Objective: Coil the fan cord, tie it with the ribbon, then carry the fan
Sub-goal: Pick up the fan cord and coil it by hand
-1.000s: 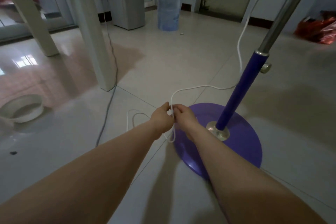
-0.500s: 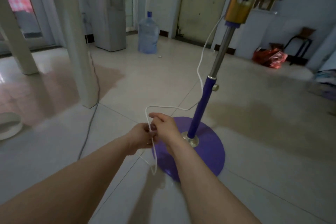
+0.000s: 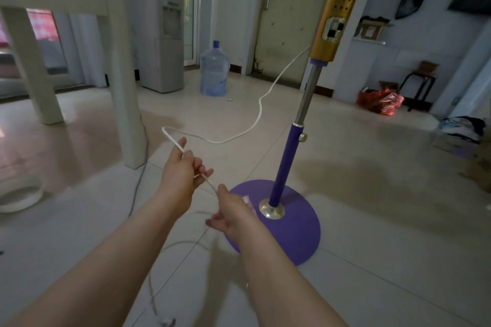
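Pale floor tiles (image 3: 372, 287) are seen nearest, and at the lower edge a blurred plug (image 3: 166, 322) is lying on them, with slack of the white cord (image 3: 233, 138) trailing up from it. Further out, the cord is gripped in the curled left hand (image 3: 180, 175) and, as it seems, pinched at the thumb of the right hand (image 3: 231, 210). The two hands are set apart, with a short run of cord stretched between them.

Just beyond the right hand the fan (image 3: 285, 164) is stood on its purple base (image 3: 292, 233). A pale pink strip (image 3: 247, 200) is lying on that base, but whether it is the ribbon cannot be told.

From the left hand the cord is led out in a loose bend and up to the gold housing (image 3: 337, 21).

Coiling is judged barely begun: no finished loops are seen, and tying and carrying are left.
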